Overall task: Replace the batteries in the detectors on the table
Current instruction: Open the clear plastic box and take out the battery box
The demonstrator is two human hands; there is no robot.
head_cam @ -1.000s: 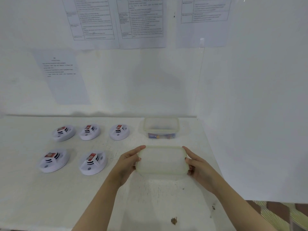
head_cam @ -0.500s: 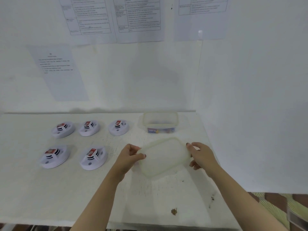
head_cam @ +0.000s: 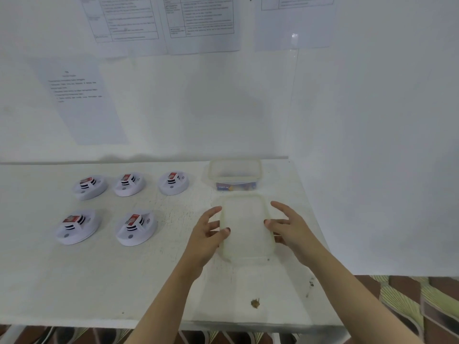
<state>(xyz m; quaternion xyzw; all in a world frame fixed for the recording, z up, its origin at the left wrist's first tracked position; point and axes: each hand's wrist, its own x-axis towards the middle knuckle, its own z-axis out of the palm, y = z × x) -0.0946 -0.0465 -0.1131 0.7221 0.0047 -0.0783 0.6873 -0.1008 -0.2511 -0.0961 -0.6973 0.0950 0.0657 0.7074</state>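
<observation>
Several white round detectors [head_cam: 136, 228] sit in two rows on the left half of the white table [head_cam: 99, 274], each with a red-labelled battery on top. A translucent plastic container [head_cam: 234, 170] stands open at the back right, with batteries [head_cam: 236, 186] inside. Its lid [head_cam: 246, 229] lies flat on the table just in front of it. My left hand [head_cam: 206, 234] is at the lid's left edge and my right hand [head_cam: 290, 227] at its right edge. On both hands the fingers are spread and relaxed, and the thumbs touch the lid.
White walls close the table at the back and along the right side, with printed sheets [head_cam: 82, 100] taped to the back wall. A small brown scrap [head_cam: 255, 303] lies near the table's front edge. Patterned floor [head_cam: 407, 301] shows at the lower right.
The lid, held up level between both hands a second ago, was turned and lowered onto the table in front of the container. My fingers have opened off its edges.
</observation>
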